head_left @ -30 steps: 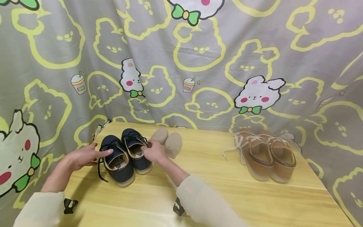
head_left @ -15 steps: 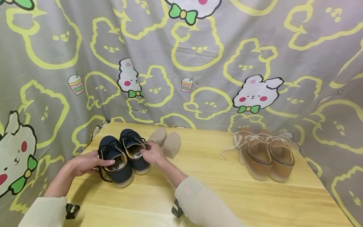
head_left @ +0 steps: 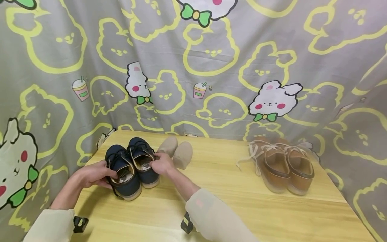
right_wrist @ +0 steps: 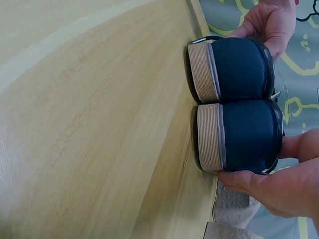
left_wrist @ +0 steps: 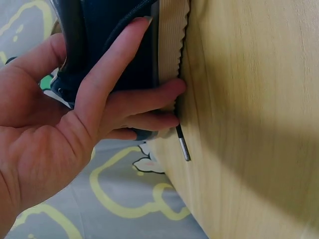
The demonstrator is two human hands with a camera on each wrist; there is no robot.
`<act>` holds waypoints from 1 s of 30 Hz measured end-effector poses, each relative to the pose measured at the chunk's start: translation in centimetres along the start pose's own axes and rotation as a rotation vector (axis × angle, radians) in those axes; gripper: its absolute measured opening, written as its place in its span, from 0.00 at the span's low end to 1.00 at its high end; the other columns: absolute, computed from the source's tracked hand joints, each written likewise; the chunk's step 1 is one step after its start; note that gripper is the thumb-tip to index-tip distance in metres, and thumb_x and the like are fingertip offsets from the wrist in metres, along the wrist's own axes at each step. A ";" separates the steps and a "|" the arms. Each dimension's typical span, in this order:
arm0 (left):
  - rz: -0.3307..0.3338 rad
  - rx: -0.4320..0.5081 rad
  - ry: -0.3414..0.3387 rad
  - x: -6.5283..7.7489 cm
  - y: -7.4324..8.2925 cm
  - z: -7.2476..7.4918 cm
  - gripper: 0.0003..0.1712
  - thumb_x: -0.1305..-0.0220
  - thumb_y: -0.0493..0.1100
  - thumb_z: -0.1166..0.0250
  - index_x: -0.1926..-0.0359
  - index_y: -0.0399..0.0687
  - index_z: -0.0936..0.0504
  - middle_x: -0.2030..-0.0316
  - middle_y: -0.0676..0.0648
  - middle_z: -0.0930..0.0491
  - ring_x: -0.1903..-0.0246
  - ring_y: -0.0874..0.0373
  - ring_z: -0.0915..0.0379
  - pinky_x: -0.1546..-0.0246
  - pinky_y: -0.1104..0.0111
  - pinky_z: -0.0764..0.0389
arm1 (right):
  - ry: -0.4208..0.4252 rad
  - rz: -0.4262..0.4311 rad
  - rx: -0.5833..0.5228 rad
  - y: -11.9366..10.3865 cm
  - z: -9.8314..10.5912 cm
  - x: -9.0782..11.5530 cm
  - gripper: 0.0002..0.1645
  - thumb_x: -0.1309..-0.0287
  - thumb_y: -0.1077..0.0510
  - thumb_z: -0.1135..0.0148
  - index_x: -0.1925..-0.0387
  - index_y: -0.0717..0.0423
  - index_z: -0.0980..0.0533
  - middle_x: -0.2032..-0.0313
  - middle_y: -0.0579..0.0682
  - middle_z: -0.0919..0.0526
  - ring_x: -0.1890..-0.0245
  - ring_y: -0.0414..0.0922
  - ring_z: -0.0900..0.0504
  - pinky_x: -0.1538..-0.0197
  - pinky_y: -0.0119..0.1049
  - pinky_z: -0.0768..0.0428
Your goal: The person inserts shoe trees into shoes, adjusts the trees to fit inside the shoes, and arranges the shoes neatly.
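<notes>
Side by side on the far left of the desk (head_left: 242, 211) sat the left navy shoe (head_left: 123, 169) and the right navy shoe (head_left: 145, 163), and I had both gripped! My left hand (head_left: 95, 174) held the left one by its outer side, thumb over the collar; my right hand (head_left: 163, 163) pinched the other's collar, its fingers mostly hidden. The right wrist view gave me only heels; the left cropped its shoe at the top. The beige pair (head_left: 182, 155) sat just beside, partly covered, while the brown shoes (head_left: 276, 166) blurred well apart.
</notes>
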State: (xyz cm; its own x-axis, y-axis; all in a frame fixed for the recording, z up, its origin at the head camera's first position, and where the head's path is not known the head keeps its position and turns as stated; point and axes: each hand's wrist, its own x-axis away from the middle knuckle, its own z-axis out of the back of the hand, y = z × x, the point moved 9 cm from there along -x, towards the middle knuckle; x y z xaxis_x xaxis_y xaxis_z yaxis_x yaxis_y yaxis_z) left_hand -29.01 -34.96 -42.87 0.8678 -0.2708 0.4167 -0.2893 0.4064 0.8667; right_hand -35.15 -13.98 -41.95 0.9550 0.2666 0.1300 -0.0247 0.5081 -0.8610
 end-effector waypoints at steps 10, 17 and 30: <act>-0.003 -0.016 0.021 0.1 -0.2 0.4 0.13 0.41 0.32 0.41 0.56 0.27 0.23 0.65 0.47 0.16 0.65 0.60 0.18 0.64 0.65 0.13 | 0.037 -0.039 -0.126 0.2 -0.1 0.4 0.31 0.51 0.65 0.33 0.41 0.56 0.19 0.39 0.54 0.19 0.40 0.49 0.22 0.39 0.38 0.21; 0.005 -0.001 0.116 0.1 -0.4 1.5 0.29 0.41 0.30 0.40 0.42 0.20 0.40 0.57 0.39 0.23 0.63 0.56 0.18 0.64 0.63 0.13 | 0.043 -0.060 -0.204 0.3 -0.2 0.9 0.33 0.55 0.68 0.32 0.42 0.59 0.20 0.46 0.57 0.17 0.50 0.46 0.20 0.45 0.35 0.20; -0.045 0.007 0.135 0.6 0.6 1.8 0.38 0.42 0.27 0.42 0.35 0.16 0.48 0.54 0.35 0.20 0.60 0.52 0.16 0.62 0.62 0.12 | 0.079 -0.104 -0.306 0.4 -0.1 1.2 0.34 0.58 0.70 0.33 0.43 0.61 0.19 0.47 0.57 0.17 0.50 0.47 0.21 0.45 0.36 0.20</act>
State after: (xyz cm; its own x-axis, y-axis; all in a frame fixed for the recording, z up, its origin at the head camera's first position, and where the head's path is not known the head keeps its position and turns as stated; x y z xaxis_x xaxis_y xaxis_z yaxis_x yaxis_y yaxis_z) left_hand -29.43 -36.44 -41.63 0.9263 -0.1687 0.3369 -0.2512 0.3898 0.8860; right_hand -34.03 -13.54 -42.13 0.9681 0.1557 0.1964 0.1525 0.2562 -0.9545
